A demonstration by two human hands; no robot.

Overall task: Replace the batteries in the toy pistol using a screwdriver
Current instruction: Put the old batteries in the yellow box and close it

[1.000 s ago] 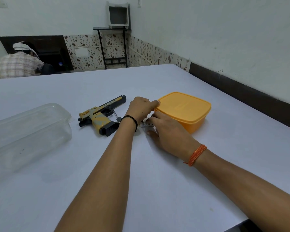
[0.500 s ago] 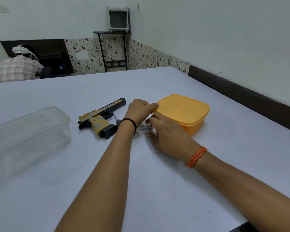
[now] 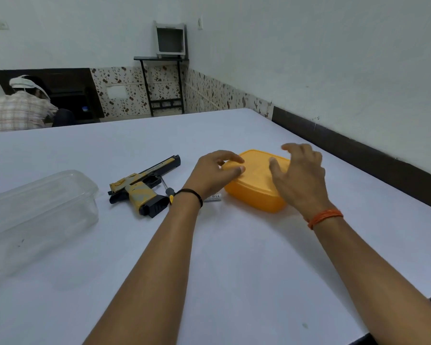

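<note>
left grip (image 3: 215, 174): fingers loosely bent, thumb tip and fingertips touching the near-left corner of the orange lidded box (image 3: 255, 192), not closed round it. right grip (image 3: 300, 175): fingers spread and apart, hovering over the right part of the box lid, holding nothing; contact with the lid cannot be told. just under the left wrist, beside the box's near-left wall, a small white battery (image 3: 213, 197) lies on the worktop (image 3: 234, 270). left of that wrist lies the screwdriver (image 3: 166, 189), its handle end partly hidden by the wrist, touching the toy pistol (image 3: 144, 186), which lies on its side. further left, well apart, sits a clear plastic container (image 3: 40, 215).
</note>
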